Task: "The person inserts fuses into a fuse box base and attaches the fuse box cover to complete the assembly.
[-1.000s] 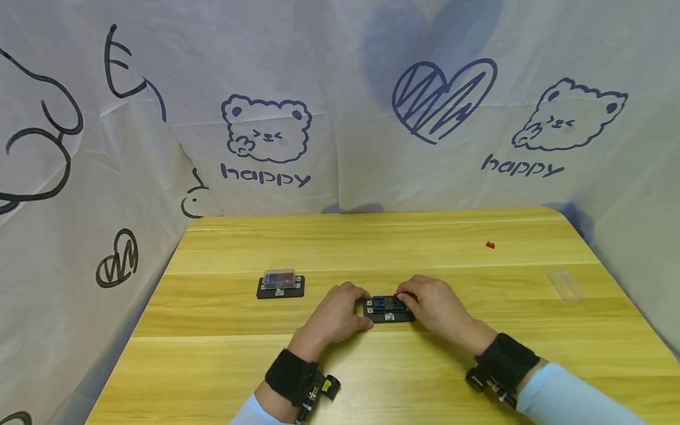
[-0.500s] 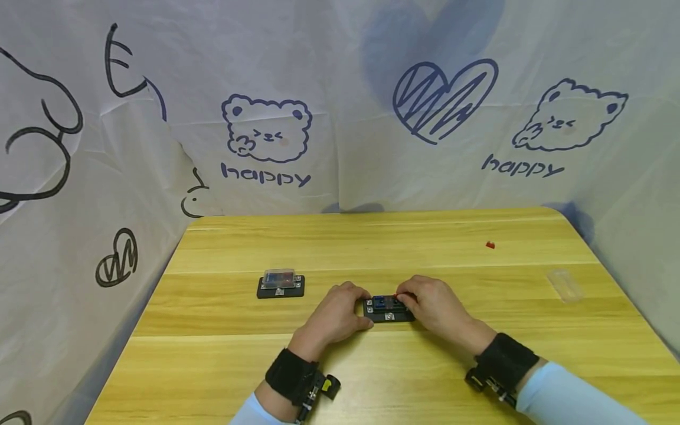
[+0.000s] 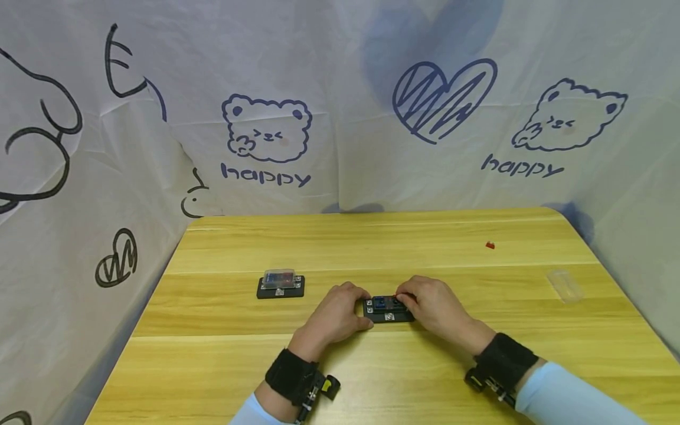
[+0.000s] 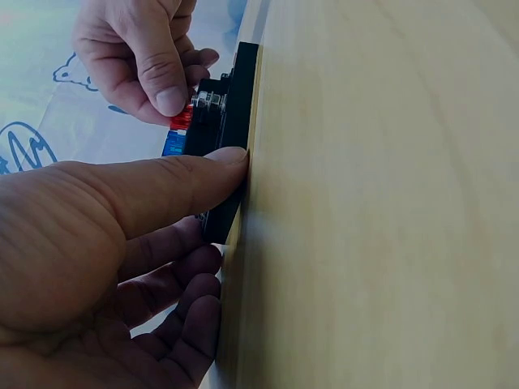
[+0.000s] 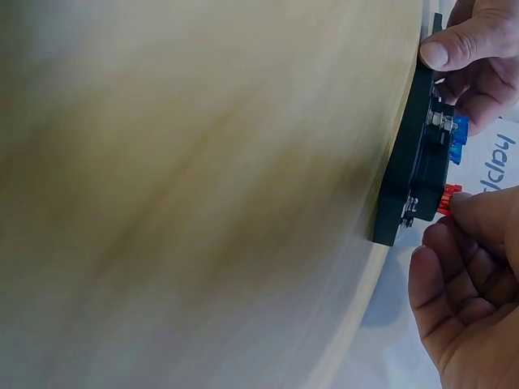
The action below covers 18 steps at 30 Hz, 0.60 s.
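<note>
A black fuse block [image 3: 390,317] with metal terminal screws lies on the table between both hands. My left hand [image 3: 336,313] grips its left end, the thumb [image 4: 199,182] on the near edge and the fingers round the far side. At the right end, my right hand [image 3: 437,306] pinches a red blade fuse [image 5: 447,199] between thumb and forefinger, at the top of the block. How deep that fuse sits is hidden by the fingers. Blue blade fuses [image 5: 459,139] stand in the block nearer the left hand.
A second fuse block [image 3: 280,293] with a clear cover on it stands at the left of the wooden table [image 3: 223,366]. Further back on the right lies a loose red fuse [image 3: 490,245]. A loose clear cover [image 3: 565,286] rests near the right edge.
</note>
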### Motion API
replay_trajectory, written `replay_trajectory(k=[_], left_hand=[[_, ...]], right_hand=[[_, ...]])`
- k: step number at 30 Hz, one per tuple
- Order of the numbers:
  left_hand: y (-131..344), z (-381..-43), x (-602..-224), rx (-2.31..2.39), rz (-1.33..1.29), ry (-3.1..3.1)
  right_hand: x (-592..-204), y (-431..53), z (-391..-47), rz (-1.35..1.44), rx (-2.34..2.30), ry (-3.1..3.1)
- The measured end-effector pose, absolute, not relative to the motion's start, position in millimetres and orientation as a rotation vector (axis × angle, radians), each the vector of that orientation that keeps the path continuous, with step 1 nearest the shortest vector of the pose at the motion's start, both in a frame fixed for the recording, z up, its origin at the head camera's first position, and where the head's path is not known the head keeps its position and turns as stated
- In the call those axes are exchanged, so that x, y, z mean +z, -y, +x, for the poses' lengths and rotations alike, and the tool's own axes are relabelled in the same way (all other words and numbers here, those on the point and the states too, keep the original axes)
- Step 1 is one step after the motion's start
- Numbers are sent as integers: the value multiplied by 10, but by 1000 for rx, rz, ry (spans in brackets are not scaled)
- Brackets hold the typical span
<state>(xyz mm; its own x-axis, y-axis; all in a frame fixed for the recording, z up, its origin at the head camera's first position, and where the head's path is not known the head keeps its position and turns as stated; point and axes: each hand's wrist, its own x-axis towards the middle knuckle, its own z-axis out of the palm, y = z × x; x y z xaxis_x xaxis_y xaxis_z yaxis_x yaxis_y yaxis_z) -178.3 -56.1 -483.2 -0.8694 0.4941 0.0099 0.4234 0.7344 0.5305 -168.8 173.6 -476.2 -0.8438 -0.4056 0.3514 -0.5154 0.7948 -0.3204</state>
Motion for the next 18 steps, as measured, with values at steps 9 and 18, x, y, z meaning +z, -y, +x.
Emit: replay_trajectory(k=[9,18], left_hand=[[565,-1780,-4833,814,756,-2812],[560,-1786,-4829,817,756,-2802]], right_hand=[[-4735,-1730,-1723,753,562,2738],[-4727,-1742,-1728,747,565,2762]])
